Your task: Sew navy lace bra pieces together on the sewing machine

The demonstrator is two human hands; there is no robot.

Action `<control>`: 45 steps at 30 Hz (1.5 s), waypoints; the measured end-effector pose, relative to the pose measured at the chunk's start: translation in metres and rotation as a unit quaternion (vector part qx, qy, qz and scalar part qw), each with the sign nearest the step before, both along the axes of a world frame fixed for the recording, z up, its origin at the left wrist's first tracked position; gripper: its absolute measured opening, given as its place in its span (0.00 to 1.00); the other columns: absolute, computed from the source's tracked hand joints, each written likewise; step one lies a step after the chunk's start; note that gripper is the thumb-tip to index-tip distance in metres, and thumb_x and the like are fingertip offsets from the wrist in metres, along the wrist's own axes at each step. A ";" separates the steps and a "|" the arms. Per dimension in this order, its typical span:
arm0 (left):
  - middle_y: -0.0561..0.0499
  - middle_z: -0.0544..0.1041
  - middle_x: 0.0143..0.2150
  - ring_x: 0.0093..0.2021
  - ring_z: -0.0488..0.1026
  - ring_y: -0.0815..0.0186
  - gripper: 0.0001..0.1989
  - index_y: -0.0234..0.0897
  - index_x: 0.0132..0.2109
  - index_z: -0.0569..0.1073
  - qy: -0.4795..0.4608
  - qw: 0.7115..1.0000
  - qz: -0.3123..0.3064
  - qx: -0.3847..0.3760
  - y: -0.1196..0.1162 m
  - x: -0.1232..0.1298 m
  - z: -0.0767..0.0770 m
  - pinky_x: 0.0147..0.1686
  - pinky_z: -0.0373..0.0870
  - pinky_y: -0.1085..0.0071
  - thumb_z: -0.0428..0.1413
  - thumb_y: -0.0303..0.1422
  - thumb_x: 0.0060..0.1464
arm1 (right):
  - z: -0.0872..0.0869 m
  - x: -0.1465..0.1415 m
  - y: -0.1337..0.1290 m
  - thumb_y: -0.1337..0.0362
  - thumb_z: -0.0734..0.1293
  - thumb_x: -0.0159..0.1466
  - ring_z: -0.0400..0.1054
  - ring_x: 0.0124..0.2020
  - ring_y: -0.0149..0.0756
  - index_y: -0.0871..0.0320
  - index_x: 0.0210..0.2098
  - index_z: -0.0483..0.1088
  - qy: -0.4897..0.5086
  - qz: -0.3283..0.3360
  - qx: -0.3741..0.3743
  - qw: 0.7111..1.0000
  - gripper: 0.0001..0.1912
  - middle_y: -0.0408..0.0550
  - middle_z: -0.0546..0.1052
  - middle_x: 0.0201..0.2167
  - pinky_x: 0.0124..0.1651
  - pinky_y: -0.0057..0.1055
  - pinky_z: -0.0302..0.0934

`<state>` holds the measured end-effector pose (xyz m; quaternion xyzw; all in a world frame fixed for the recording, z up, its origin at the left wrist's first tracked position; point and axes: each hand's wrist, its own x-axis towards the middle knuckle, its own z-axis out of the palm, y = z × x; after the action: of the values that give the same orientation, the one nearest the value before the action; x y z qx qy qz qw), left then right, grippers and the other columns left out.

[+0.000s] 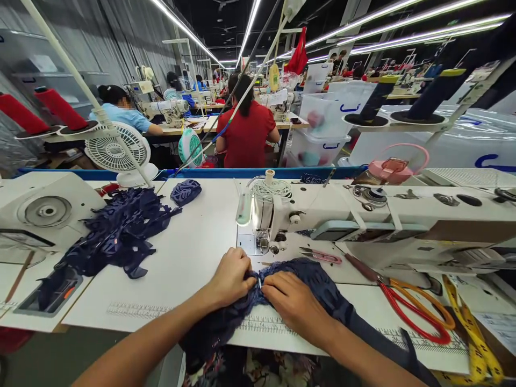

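Dark navy lace fabric (318,279) lies across the front of the table and drapes over its edge toward my lap. My left hand (233,273) has its fingers closed on the fabric just in front of the sewing machine's needle area. Close to its right, my right hand (292,301) pinches the same fabric. Between the two hands a small pale strip shows on the cloth; I cannot make out what it is. Behind my hands stands the sewing machine (322,207), its lamp lit above the metal needle plate (250,244).
Thread snips (322,255) and large orange-and-red-handled scissors (415,312) lie right of the fabric, beside a yellow tape measure (470,333). A heap of navy pieces (116,231) and a small navy bundle (185,192) sit left. A fan (117,148) and co-workers are beyond.
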<state>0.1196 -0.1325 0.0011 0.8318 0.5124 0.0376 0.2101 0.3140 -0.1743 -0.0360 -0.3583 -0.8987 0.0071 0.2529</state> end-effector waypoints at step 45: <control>0.39 0.70 0.61 0.61 0.65 0.52 0.27 0.26 0.60 0.67 0.003 0.930 -0.103 0.352 -0.087 0.015 -0.052 0.59 0.58 0.57 0.46 0.42 0.63 | -0.005 -0.013 0.053 0.76 0.61 0.61 0.65 0.32 0.33 0.56 0.31 0.63 0.110 -0.041 -0.177 0.977 0.08 0.41 0.73 0.28 0.41 0.32 0.54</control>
<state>0.1344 -0.2193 -0.0508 0.9008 0.3785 0.1907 -0.0949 0.3009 -0.1209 -0.0413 -0.4306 -0.8344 0.1954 0.2831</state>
